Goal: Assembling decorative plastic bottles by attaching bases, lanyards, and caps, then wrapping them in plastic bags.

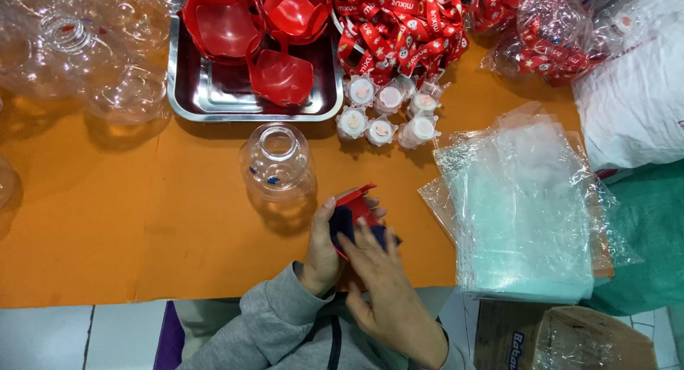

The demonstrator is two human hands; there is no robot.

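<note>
Head view. Both hands meet low in the middle of the orange table [107, 220], at about 6 o'clock from the clear jar [276, 161]. The left hand [324, 249] curls its fingers and thumb around a red piece [355, 202] with a dark blue part [345, 222] tucked against it; the red edge sticks up past the fingertips toward 12 o'clock. The right hand [381, 270] lies over the same piece from the 5 o'clock side, fingers pressed on the dark blue part, so both hands grip the one thing. Grey sleeves [285, 327] run off the bottom edge.

The jar stands upright and open-mouthed just beyond the hands, apart from them. At 12 o'clock from the jar sits a steel tray [206, 92] holding red scoops [228, 24]. At 2 o'clock from the jar stands a cluster of small white caps [388, 110], and behind those lies a heap of red lanyards [399, 28]. At 3 o'clock from the hands lies a stack of clear plastic bags [520, 213], near but not touching. More clear jars [78, 49] crowd the far left at 10 o'clock. A cardboard box [570, 338] shows at the lower right.
</note>
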